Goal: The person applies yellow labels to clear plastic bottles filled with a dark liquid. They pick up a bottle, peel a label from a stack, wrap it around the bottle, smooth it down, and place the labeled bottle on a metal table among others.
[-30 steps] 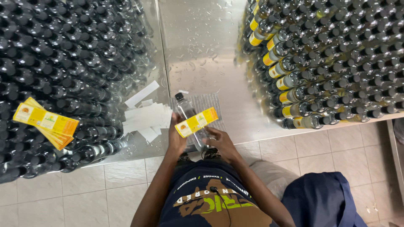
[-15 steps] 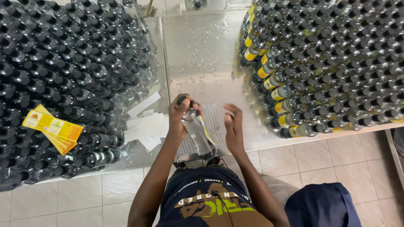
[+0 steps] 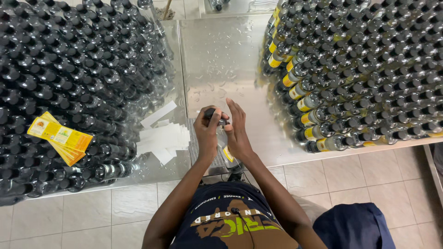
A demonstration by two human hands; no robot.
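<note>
The steel table (image 3: 221,50) fills most of my view, wet with droplets down its bare middle strip, which I keep free as a working lane between two masses of bottles. On my left lies the big bank of unlabelled dark-capped bottles (image 3: 69,69), stacked on their sides with caps toward me so I can pull one out easily. On my right lies the stack of labelled bottles (image 3: 360,74), yellow bands showing along its near edge, kept apart from the bare ones. A bundle of yellow labels (image 3: 60,138) rests on top of the left bank, near my left arm, and a loose heap of white backing strips (image 3: 164,138) sits just beside my working spot.

The clear bottle (image 3: 221,138) in hand stands roughly upright at the table's near edge, right in front of me. My left hand (image 3: 207,136) curls around its upper part, fingers closed near the dark cap. My right hand (image 3: 237,133) lies open and flat, fingers straight, pressed against the bottle's side where a bit of yellow label peeks out below my palm, which suits smoothing the sticker down.

A second ago the bottle lay tilted across my hands with the yellow label facing up in plain view; half a second ago it was rising between both hands. Now it is more upright and the label is mostly covered by my right palm.
</note>
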